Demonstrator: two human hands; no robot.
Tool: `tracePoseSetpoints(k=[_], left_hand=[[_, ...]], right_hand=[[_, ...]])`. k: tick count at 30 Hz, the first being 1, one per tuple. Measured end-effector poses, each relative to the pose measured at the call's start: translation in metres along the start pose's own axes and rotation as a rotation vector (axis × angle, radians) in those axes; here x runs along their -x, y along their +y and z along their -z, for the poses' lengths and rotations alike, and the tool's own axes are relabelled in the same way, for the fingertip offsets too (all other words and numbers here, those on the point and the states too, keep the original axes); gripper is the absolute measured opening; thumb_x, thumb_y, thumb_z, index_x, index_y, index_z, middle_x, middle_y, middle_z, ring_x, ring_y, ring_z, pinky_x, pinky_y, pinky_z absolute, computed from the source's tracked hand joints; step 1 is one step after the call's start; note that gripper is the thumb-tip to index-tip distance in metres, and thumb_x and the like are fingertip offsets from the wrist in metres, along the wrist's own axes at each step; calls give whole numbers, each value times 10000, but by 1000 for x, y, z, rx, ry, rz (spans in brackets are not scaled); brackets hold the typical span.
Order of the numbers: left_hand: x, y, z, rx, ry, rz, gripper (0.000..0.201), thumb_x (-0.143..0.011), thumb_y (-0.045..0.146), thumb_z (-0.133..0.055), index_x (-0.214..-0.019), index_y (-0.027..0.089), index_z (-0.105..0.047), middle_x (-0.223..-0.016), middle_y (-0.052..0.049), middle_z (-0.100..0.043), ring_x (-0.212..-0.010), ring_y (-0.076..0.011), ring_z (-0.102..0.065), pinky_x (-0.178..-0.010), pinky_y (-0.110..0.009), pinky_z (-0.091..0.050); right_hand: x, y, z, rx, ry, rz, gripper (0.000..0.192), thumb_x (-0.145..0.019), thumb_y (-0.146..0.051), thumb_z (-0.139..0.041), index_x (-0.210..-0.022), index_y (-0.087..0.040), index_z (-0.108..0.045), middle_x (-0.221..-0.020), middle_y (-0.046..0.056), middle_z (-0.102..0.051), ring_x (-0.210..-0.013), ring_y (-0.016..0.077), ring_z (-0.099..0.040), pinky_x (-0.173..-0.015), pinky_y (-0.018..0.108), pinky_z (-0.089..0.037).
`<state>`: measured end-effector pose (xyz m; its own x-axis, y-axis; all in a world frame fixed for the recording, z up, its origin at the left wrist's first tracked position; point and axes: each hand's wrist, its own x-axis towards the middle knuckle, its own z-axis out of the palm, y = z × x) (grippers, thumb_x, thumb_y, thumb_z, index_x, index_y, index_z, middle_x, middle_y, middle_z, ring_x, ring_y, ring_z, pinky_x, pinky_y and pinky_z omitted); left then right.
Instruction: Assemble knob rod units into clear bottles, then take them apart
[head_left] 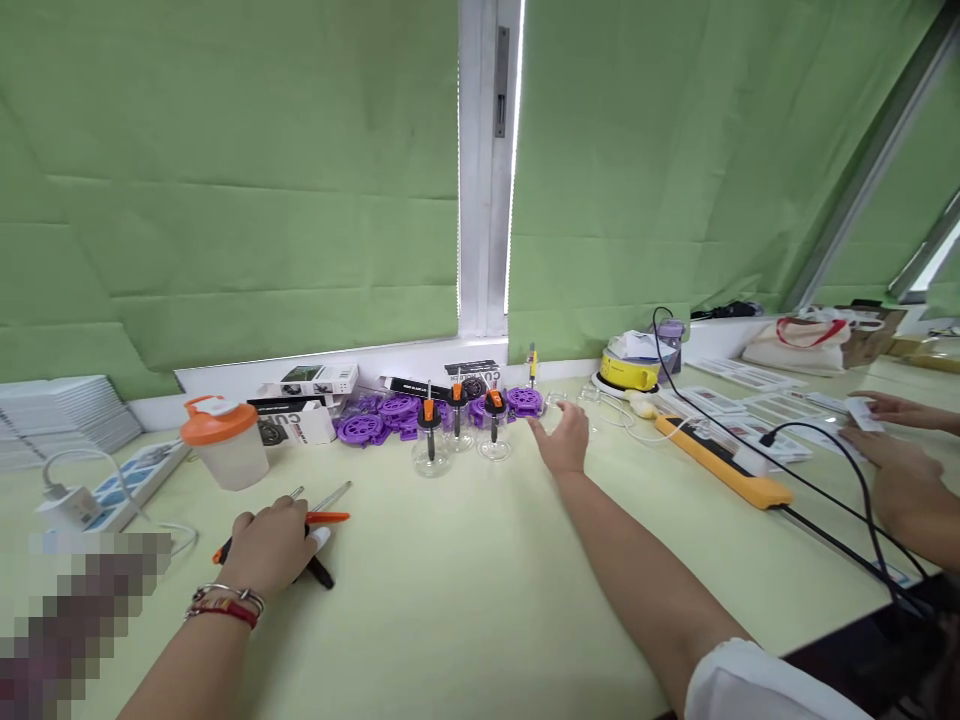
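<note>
Head view: pale green table [465, 580] beneath green blinds [225, 180].

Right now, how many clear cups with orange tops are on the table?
3, in a row before the purple parts: left cup, middle cup, right cup. More may hide behind.

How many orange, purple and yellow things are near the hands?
Orange-topped clear cups: 3
Orange-lidded jar: 1
Orange-handled screwdriver: 1
Purple wheel pile: 1, wheels too crowded to count
Yellow pot: 1
Yellow power strip: 1
Total: 8
</note>
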<state>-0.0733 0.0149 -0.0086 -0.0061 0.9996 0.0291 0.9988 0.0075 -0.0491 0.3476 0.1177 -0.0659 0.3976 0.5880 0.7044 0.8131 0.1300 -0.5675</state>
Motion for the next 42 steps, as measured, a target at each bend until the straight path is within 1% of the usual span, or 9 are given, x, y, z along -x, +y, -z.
tracePoseSetpoints(k=[3,9,17,25,29,31,36,39,42], left_hand=[[4,13,1,-17,8,-77,306,-744,292,-454,-955,135,-610,-1030,-157,-606,-951,-305,-584,-816,-422,-392],[10,35,-1,73,-42,-108,295,-792,256,-397,-982,152,-597,-1015,-136,-587,-945,-288,-587,-672,-353,-441],[15,50,0,202,-79,-20,423,-852,373,-308,-1111,137,-545,-1057,-162,-569,-859,-321,-612,-635,-412,-450],[18,28,7,616,-195,-41,659,-804,522,-424,-1381,205,-393,-1335,-151,-464,-1122,-318,-526,-810,-378,-461],[25,22,17,696,-347,-178,795,-610,419,-684,-1356,281,-445,-1410,-83,-403,-1184,-317,-472,-876,-345,-444],[26,21,17,706,-411,-270,786,-561,299,-703,-1317,299,-489,-1363,-63,-450,-1126,-298,-509,-884,-341,-437],[21,26,4,826,-426,-351,557,-593,287,-670,-1143,219,-617,-1147,-78,-572,-937,-246,-565,-810,-327,-455],[16,30,-4,927,-403,-297,535,-579,333,-704,-1087,181,-632,-1075,-87,-606,-922,-249,-565,-785,-321,-458],[13,32,-7,1017,-345,-217,619,-584,388,-710,-1149,161,-596,-970,-71,-637,-872,-242,-577,-747,-329,-462]], right_hand=[[-3,9,7,147,16,-180,724,-712,-495,-638,-1255,-88,-386,-1232,194,-491,-1155,318,-434,-988,401,-332],[-1,9,4,307,-281,-403,762,-666,-505,-661,-1279,-128,-412,-1267,185,-476,-1152,343,-460,-917,397,-398],[-1,7,5,273,-319,-426,733,-643,-509,-658,-1232,-116,-468,-1242,211,-488,-1135,369,-487,-897,431,-417],[-2,-5,21,100,-238,-484,793,-665,-558,-609,-1291,-148,-346,-1229,161,-535,-1089,298,-544,-890,367,-440],[-1,-28,39,-96,-37,-319,781,-588,-440,-711,-1248,-197,-373,-1237,117,-496,-1159,276,-482,-968,370,-395],[5,-45,52,-172,-45,-189,746,-556,-375,-742,-1216,-228,-426,-1220,91,-484,-1169,282,-462,-998,402,-370],[28,-82,77,-434,-523,104,713,-564,-282,-766,-1223,-308,-497,-1271,42,-443,-1169,244,-463,-1006,400,-375],[37,-86,81,-522,-854,107,762,-540,-257,-792,-1241,-300,-497,-1250,50,-462,-1153,240,-475,-969,390,-406],[39,-80,80,-509,-1048,45,779,-524,-239,-797,-1244,-286,-501,-1211,57,-476,-1110,244,-492,-917,391,-437]])
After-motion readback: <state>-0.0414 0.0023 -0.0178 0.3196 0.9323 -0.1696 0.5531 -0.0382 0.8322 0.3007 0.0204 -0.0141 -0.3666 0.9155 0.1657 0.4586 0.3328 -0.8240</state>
